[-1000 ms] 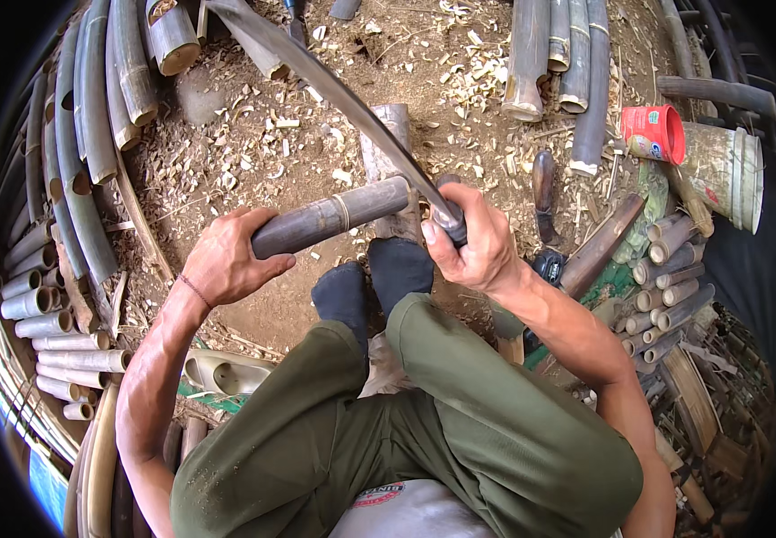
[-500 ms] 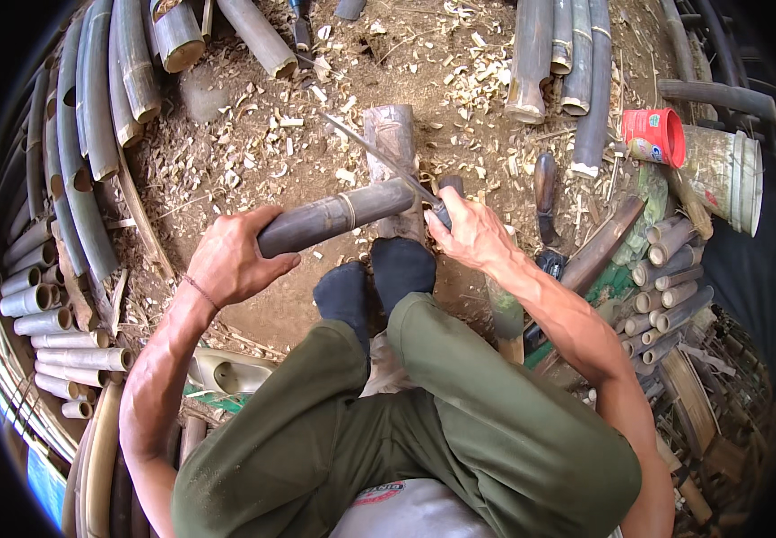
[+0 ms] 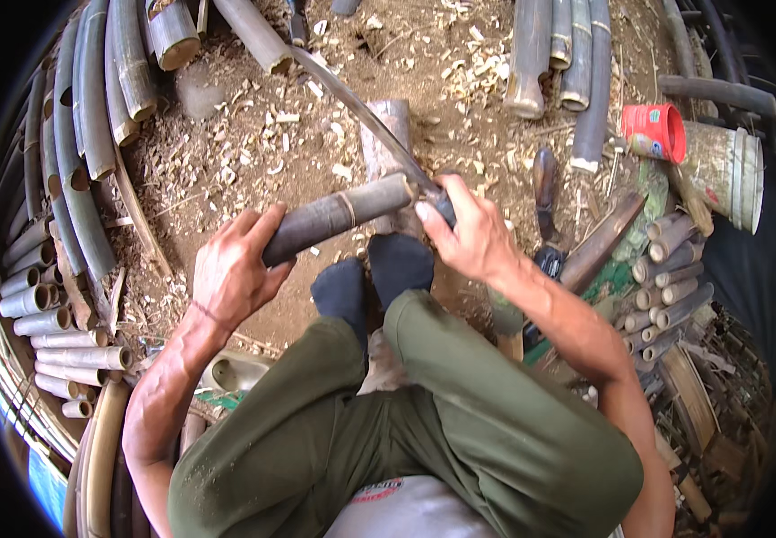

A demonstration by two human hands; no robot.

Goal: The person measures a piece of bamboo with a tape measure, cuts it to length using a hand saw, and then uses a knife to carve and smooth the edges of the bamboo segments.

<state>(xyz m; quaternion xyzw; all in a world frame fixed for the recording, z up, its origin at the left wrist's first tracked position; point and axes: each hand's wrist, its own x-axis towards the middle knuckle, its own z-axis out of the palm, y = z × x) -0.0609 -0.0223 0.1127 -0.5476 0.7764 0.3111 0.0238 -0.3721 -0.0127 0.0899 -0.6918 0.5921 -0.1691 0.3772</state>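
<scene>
My left hand [image 3: 240, 269] is wrapped round the left end of a dark bamboo section [image 3: 339, 215], which slants up to the right with a node ring near its middle. Its right end, with a pale rim, lies over a log [image 3: 383, 134] on the ground. In my right hand [image 3: 478, 235] is the dark handle of a machete [image 3: 366, 117]. The long blade points away to the upper left and crosses just above the bamboo's right end, close to the rim; whether it touches, I cannot tell. My fingertips under the bamboo are hidden.
Long bamboo poles [image 3: 92, 99] lie at the far left, with more poles [image 3: 576, 72] at the far right. Short cut pieces are stacked on the left [image 3: 74, 359] and right [image 3: 671, 269]. A red tub [image 3: 657, 133] leans by a dirty bucket [image 3: 729, 175]. A sheathed-looking tool [image 3: 545, 184] lies nearby.
The machete blade has swung to a steeper angle, its tip reaching farther away. My left hand has shifted slightly right with the bamboo, whose right end shows a paler rim.
</scene>
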